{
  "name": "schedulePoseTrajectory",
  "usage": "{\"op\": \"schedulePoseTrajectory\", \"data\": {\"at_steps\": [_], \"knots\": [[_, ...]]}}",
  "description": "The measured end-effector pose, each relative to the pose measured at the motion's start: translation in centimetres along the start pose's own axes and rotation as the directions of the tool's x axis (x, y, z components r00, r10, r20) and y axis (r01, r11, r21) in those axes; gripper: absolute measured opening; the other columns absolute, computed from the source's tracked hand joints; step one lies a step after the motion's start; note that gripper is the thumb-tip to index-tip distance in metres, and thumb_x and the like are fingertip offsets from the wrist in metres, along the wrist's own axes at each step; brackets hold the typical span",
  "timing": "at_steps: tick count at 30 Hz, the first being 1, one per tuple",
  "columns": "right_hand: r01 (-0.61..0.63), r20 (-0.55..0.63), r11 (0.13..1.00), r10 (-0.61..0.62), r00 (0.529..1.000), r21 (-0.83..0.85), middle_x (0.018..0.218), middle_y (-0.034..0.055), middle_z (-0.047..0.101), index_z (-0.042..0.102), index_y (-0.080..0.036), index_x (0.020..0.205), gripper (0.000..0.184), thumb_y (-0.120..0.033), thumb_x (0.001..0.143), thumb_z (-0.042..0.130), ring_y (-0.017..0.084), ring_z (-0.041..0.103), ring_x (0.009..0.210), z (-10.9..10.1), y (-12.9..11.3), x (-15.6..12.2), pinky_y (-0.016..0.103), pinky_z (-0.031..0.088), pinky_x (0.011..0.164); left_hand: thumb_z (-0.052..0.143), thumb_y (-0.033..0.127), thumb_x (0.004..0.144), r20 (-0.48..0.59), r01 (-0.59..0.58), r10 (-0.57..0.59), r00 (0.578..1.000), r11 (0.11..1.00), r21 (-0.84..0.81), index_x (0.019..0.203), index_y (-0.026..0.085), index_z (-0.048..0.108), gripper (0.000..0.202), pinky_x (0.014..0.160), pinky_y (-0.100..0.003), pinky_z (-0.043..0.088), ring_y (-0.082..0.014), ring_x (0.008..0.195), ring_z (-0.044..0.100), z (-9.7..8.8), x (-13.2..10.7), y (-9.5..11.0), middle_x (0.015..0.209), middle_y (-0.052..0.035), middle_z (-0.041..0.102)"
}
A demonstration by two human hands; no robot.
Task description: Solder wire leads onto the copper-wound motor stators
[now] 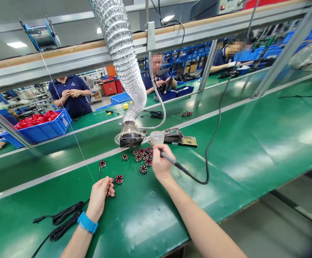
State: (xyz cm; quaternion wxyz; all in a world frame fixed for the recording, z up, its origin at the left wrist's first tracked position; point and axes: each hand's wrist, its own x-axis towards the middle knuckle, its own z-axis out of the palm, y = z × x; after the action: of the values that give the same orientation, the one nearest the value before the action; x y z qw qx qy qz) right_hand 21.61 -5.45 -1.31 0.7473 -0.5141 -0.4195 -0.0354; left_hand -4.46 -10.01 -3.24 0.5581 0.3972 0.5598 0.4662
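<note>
Your right hand (160, 164) grips soldering iron (173, 163) pen-style, tip near fume hood (130, 138), likely for extraction; left hand (99, 197) pinches wire (109, 186) beside 1 coil (118, 179).

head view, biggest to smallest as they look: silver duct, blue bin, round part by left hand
1. silver duct
2. blue bin
3. round part
Duct and bin look close in size, and the bin sits farther off.
</note>
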Motion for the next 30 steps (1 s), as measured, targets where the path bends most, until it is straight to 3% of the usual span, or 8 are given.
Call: {"op": "schedulePoseTrajectory", "data": {"at_steps": [3,6,9,16,21,23,26,30], "knots": [[-0.066,-0.113,0.99,0.052,0.992,-0.125,0.08,0.0058,0.07,0.065,-0.019,0.083,0.018,-0.03,0.089,0.051,0.021,0.065,0.075,-0.6,2.8,2.7,0.032,0.051,0.075,0.078,0.06,0.074,0.007,0.008,-0.008,1.0,1.0,-0.019,0.095,0.008,0.07,0.057,0.05,-0.025,0.05,-0.0128,0.057,0.061,-0.1,0.1,-0.1,0.075,-0.0051,0.066],[-0.16,-0.046,0.946,0.153,0.987,-0.283,0.097,0.01,0.074,0.068,-0.019,0.093,0.025,-0.032,0.088,0.047,0.024,0.067,0.091,-1.0,5.4,3.8,0.035,0.05,0.084,0.076,0.057,0.077,-0.01,-0.003,0.003,1.0,1.0,-0.019,0.095,0.006,0.071,0.054,0.053,-0.027,0.053,-0.0144,0.059,0.063,-0.2,0.3,-0.2,0.074,-0.0062,0.066],[-0.22,0.029,0.911,0.245,0.969,-0.348,0.087,0.0084,0.075,0.071,-0.02,0.089,0.024,-0.031,0.081,0.051,0.025,0.066,0.078,-1.1,6.7,3.3,0.037,0.05,0.078,0.074,0.055,0.08,-0.04,-0.033,0.032,0.999,0.999,-0.024,0.093,0.006,0.071,0.051,0.059,-0.029,0.056,-0.0157,0.062,0.065,-0.4,0.3,-0.2,0.075,-0.0085,0.068],[-0.212,-0.078,0.909,0.197,0.977,-0.359,0.085,0.0093,0.075,0.072,-0.019,0.089,0.027,-0.031,0.081,0.05,0.024,0.066,0.076,-0.8,4.7,1.6,0.034,0.048,0.075,0.063,0.058,0.089,-0.193,-0.308,0.322,0.927,0.946,0.1,0.096,0.009,0.073,0.05,0.077,-0.031,0.057,-0.0176,0.081,0.069,-0.9,0.4,0.2,0.094,-0.0133,0.073],[-0.085,-0.043,0.961,0.076,0.996,-0.264,0.082,0.0071,0.075,0.072,-0.018,0.088,0.023,-0.03,0.086,0.052,0.021,0.068,0.071,-0.1,3.0,0.3,0.03,0.05,0.071,0.051,0.06,0.095,-0.148,-0.398,0.445,0.883,0.878,0.265,0.103,0.013,0.072,0.052,0.055,-0.024,0.045,-0.0103,0.055,0.053,-1.0,-0.4,0.7,0.079,-0.0043,0.066],[-0.041,-0.023,0.972,0.037,0.999,-0.233,0.083,0.0068,0.076,0.071,-0.019,0.089,0.022,-0.03,0.089,0.052,0.02,0.069,0.074,0.2,2.9,-0.1,0.029,0.052,0.073,0.047,0.059,0.098,-0.089,-0.423,0.503,0.859,0.799,0.428,0.101,0.016,0.073,0.051,0.054,-0.025,0.042,-0.0114,0.054,0.051,-1.0,-0.7,1.4,0.074,-0.0027,0.063],[0.036,-0.01,0.98,-0.039,0.999,-0.197,0.089,0.0077,0.076,0.07,-0.019,0.092,0.022,-0.03,0.093,0.052,0.02,0.071,0.081,0.5,3.0,-0.3,0.03,0.053,0.078,0.048,0.055,0.098,0.135,-0.464,0.543,0.829,0.532,0.708,0.092,0.018,0.075,0.046,0.071,-0.029,0.048,-0.0184,0.075,0.062,-0.4,-0.8,2.9,0.082,-0.0057,0.066],[0.137,0.02,0.976,-0.135,0.991,-0.171,0.091,0.0085,0.074,0.069,-0.019,0.1,0.02,-0.028,0.096,0.052,0.02,0.07,0.082,0.3,2.9,-0.6,0.031,0.054,0.079,0.064,0.06,0.088,0.34,-0.384,0.321,0.884,0.083,0.92,0.119,0.02,0.069,0.051,0.08,-0.034,0.05,-0.0229,0.087,0.067,1.5,-1.0,4.5,0.114,-0.0103,0.064]]}}
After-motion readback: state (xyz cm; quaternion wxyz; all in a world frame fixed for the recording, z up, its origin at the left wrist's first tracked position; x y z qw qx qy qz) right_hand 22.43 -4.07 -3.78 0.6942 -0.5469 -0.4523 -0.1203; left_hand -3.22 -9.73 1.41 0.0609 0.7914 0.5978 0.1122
